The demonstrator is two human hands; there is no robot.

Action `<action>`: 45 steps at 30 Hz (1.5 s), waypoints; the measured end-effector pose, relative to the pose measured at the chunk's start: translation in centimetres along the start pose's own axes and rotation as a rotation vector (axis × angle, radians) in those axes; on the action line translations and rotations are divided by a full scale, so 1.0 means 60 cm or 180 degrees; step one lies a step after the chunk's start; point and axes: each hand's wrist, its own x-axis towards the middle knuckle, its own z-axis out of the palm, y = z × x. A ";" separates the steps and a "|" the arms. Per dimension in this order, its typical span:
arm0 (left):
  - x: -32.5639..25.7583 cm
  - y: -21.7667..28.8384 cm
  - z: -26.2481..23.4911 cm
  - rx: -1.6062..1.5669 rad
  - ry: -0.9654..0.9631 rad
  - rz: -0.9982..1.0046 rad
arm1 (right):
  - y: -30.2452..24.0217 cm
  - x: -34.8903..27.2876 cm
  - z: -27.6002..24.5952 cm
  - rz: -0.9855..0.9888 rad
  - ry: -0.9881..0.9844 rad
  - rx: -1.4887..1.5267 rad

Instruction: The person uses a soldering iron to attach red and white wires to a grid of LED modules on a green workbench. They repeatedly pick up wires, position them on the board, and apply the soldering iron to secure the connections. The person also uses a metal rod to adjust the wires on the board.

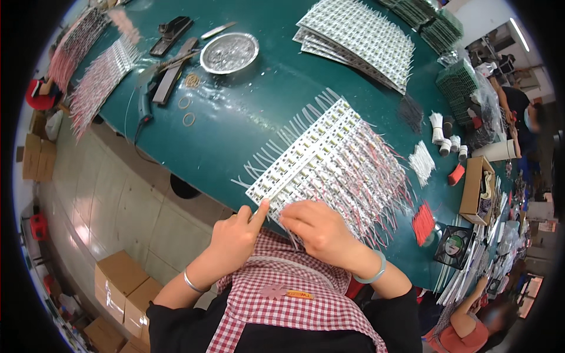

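Observation:
A white panel of small circuit boards (312, 150) lies slanted on the green table in front of me. Clear or white wires stick out along its far-left edge, and red and white wires cover its right part. My left hand (236, 236) is at the panel's near-left corner. Its index finger is stretched onto the corner, with the other fingers curled; the thumb is hidden. Just right of it, my right hand (318, 229) is over the near edge among the wires. Its fingers are bent and drawn together, and their tips hide whatever is between them.
A stack of similar panels (359, 41) is at the far side. Far left are a metal bowl (229, 53), a soldering iron (144, 103) and wired panels (106, 76). To the right sit red wires (423, 223), white wires (421, 163), a small fan (454, 245) and a cardboard box (475, 191).

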 end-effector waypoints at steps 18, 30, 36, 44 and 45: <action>0.008 -0.014 -0.027 -0.1551 0.1048 -0.0919 | 0.172 0.119 -0.018 0.1330 0.0462 -0.0491; 0.013 -0.030 -0.034 -0.1453 0.0948 -0.0882 | 0.160 0.132 -0.018 0.2025 0.0145 -0.0455; 0.036 -0.029 -0.029 -0.1261 0.0746 -0.0723 | 0.169 0.083 -0.028 0.2080 0.1014 0.0654; 0.063 -0.028 -0.022 -0.0903 0.0759 -0.0543 | 0.205 0.045 -0.003 0.2158 0.2290 0.1144; 0.063 -0.027 -0.020 -0.0896 0.0762 -0.0546 | 0.208 0.042 -0.002 0.2132 0.2381 0.1300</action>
